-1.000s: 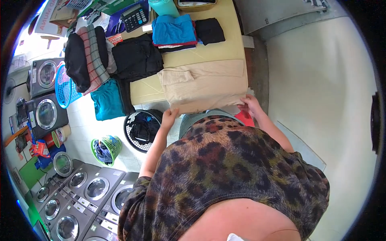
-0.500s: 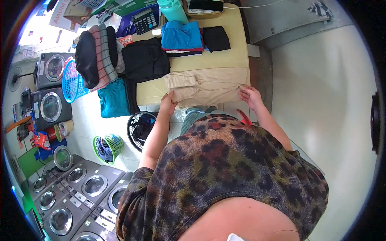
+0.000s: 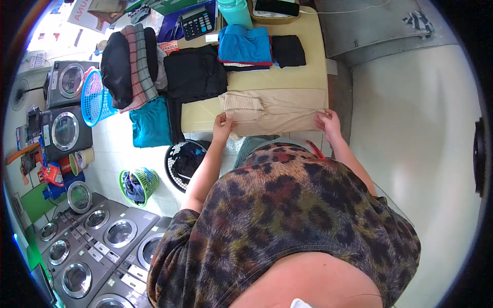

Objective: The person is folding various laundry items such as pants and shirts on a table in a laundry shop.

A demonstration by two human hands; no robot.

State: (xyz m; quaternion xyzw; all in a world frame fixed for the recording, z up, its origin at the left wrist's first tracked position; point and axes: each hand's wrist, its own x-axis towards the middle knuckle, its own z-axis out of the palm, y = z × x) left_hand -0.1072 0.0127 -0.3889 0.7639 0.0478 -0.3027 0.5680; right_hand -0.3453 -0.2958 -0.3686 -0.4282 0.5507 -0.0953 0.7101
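Upper left of the frame: stacked clothes (image 3: 138, 66), dark and checked. Right of these: folded black garment (image 3: 195, 74). Centre: our left hand (image 3: 222, 127), fingers pinching the near left edge of the beige striped garment (image 3: 287, 105), which lies part-folded along the near edge of the cream counter (image 3: 303, 79). Right of centre: our right hand (image 3: 327, 122), fingers grasping its near right corner. We judge a folding step in hand; the next move seems to call for both edges kept level.
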